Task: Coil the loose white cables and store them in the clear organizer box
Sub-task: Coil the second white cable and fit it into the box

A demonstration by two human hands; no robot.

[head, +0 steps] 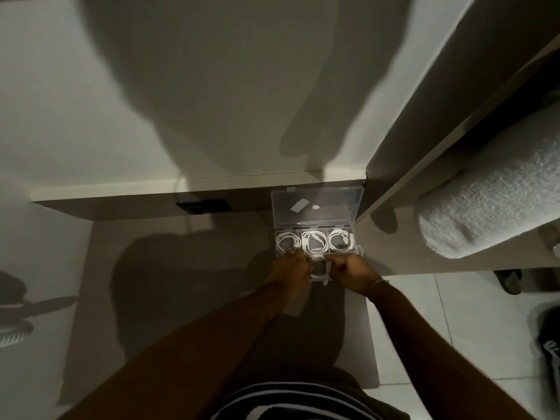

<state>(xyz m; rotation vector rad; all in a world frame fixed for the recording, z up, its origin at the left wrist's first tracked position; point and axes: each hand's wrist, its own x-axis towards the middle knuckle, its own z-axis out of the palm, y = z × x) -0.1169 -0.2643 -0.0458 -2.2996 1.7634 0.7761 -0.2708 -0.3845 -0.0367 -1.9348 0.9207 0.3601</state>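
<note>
The clear organizer box stands open on the grey table, its lid tilted up against the wall. Its back row holds three coiled white cables: left, middle and right. At the front row, my left hand and my right hand close in from either side on another coiled white cable in the middle front compartment. Both hands have their fingers curled on that coil. The front left and front right compartments are hidden under my hands.
A black socket plate sits in the wall ledge left of the box. A grey rolled cushion lies on the shelf to the right. The table edge drops to a white tiled floor on the right.
</note>
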